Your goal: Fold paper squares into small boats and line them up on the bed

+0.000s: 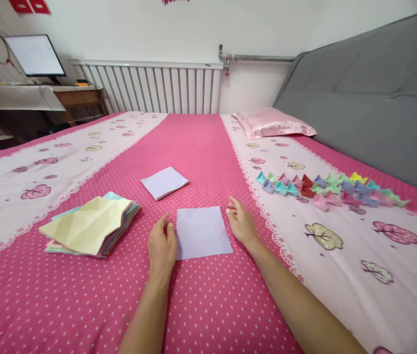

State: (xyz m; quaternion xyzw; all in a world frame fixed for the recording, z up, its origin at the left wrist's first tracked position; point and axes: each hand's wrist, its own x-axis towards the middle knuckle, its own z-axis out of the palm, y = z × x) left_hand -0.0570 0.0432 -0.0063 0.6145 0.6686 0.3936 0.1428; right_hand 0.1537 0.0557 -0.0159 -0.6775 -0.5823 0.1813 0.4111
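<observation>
A pale lilac square sheet of paper (203, 232) lies flat on the pink dotted bedsheet (201, 147) between my hands. My left hand (161, 247) rests at the sheet's left edge, fingers loosely apart, thumb touching the paper. At the sheet's upper right corner sits my right hand (241, 223), fingers slightly curled and resting on the bed, holding nothing. A second lilac paper (164, 182), folded, lies a little farther away.
A stack of creased coloured papers (90, 225), yellow on top, sits to the left. Several small folded paper boats (329, 191) are lined up on the right. A pink pillow (272, 123), grey headboard (370, 103), radiator (156, 88) and desk with monitor (35, 54) lie beyond.
</observation>
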